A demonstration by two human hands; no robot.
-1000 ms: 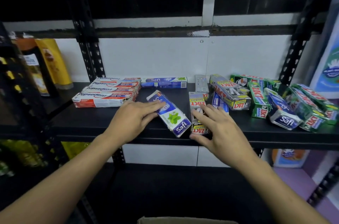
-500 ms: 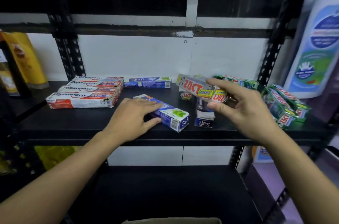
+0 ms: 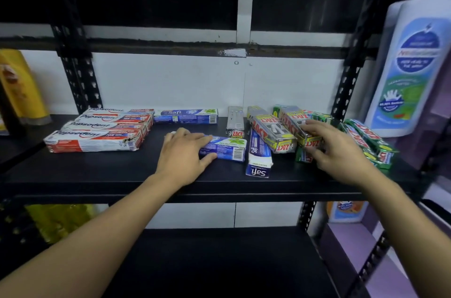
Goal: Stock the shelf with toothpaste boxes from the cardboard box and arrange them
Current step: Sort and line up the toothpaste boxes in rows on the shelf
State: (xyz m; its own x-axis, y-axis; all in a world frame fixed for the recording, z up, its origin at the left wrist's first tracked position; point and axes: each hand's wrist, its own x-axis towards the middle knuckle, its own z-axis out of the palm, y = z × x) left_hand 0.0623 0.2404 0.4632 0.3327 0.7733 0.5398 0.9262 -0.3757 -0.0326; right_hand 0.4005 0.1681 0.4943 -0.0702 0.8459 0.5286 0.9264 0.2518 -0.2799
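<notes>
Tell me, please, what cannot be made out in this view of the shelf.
Head view:
- blue Safi box: left end hidden under the left hand.
- green box: mostly hidden by the right hand gripping a Zact box.
- white bottle: label blurred, cut by the right edge.
- cardboard box: out of frame.

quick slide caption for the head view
Left hand grips a blue Safi box on the black shelf while the right hand holds a silver Zact box.

Retail shop aisle: black slotted-steel shelving [image 3: 219,183] carrying branded toothpaste boxes, Pepsodent [image 3: 95,141], Safi [image 3: 186,116] and Zact [image 3: 273,135]; a large labelled bottle [image 3: 410,73] stands on adjoining racking.
</notes>
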